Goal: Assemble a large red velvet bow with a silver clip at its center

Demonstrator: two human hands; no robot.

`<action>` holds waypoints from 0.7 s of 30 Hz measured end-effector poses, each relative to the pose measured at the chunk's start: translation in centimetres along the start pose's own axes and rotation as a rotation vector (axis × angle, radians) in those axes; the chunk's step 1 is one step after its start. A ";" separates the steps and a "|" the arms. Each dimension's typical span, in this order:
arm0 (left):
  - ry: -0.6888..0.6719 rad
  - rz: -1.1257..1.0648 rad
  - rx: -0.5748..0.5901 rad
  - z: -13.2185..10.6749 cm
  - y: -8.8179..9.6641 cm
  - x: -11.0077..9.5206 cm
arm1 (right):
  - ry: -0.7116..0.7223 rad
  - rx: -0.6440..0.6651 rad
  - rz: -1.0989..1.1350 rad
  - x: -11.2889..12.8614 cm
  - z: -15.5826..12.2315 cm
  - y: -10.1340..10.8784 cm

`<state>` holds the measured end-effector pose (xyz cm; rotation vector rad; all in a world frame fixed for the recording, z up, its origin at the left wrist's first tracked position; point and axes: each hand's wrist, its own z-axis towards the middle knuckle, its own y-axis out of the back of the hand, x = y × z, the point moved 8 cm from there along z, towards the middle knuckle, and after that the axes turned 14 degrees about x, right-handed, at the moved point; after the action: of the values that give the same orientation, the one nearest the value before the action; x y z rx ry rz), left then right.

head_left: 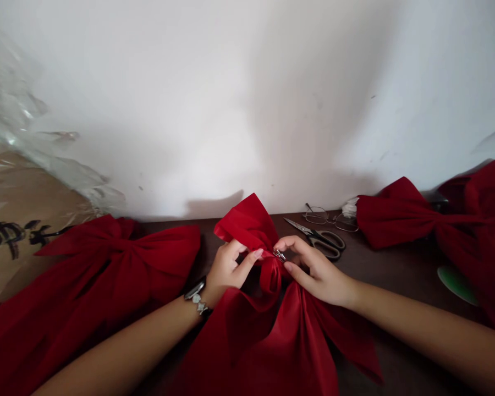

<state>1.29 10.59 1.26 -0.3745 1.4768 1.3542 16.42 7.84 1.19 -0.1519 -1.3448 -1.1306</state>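
A large red fabric bow [280, 341] lies in front of me at the centre, its tails spreading toward the near edge. My left hand [233, 267] pinches the red cloth close to the bow's knot, thumb pointing right. Between the thumb and forefinger of my right hand [313, 272] is a small shiny metal clip [279, 254], held against the knot. Its exact form is too small to make out. The fingers of both hands nearly meet there. A watch and a bracelet sit on my left wrist.
Scissors [317, 236] and eyeglasses [334, 217] lie behind my right hand. More red bows rest at the left [119, 253] and right [400, 214]. A green round object [457, 284] is at the right. A plastic-wrapped cardboard box [28, 203] stands left; a white wall [169, 99] rises behind the dark table [367, 258].
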 end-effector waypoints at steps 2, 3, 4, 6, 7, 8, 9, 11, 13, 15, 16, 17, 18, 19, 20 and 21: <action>-0.016 -0.042 0.010 0.1 0.0 -0.1 | 0.000 0.024 0.010 0.0 0.1 -0.1; -0.022 -0.074 0.017 0.2 0.0 -0.1 | -0.003 0.036 0.020 0.0 0.1 -0.1; -0.025 -0.106 0.023 0.3 0.0 0.0 | -0.004 0.048 0.032 0.0 0.1 -0.1; -0.018 -0.156 0.026 0.4 -0.1 0.1 | -0.007 0.069 0.064 0.0 0.2 -0.1; -0.014 -0.169 0.023 0.4 -0.1 0.2 | -0.007 0.078 0.080 0.0 0.2 -0.1; -0.011 -0.177 0.019 0.4 -0.1 0.3 | -0.007 0.085 0.094 0.0 0.2 -0.1; -0.009 -0.183 0.017 0.4 -0.1 0.4 | -0.009 0.091 0.105 0.0 0.2 -0.1; -0.003 -0.191 0.008 0.4 -0.1 0.6 | -0.009 0.101 0.117 -0.1 0.2 -0.1; 0.006 -0.200 0.004 0.4 0.0 0.7 | 0.003 0.104 0.121 0.0 0.2 -0.1; 0.014 -0.206 0.001 0.4 0.0 0.8 | 0.015 0.103 0.131 0.0 0.2 -0.1; 0.015 -0.207 0.000 0.5 0.0 0.8 | 0.015 0.103 0.142 0.0 0.2 -0.1; 0.014 -0.207 -0.002 0.5 0.0 0.8 | 0.009 0.102 0.157 -0.1 0.2 -0.1; 0.012 -0.207 -0.005 0.4 0.1 0.8 | 0.002 0.105 0.175 -0.1 0.2 -0.2; 0.010 -0.207 -0.007 0.4 0.1 0.7 | -0.003 0.107 0.195 -0.2 0.2 -0.2; 0.008 -0.208 -0.007 0.4 0.1 0.7 | -0.006 0.107 0.214 -0.3 0.2 -0.1; 0.007 -0.208 -0.005 0.4 0.1 0.7 | -0.005 0.106 0.231 -0.3 0.2 -0.1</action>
<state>1.15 11.22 0.81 -0.5214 1.3989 1.1916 16.24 8.10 0.96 -0.2269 -1.3510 -0.8646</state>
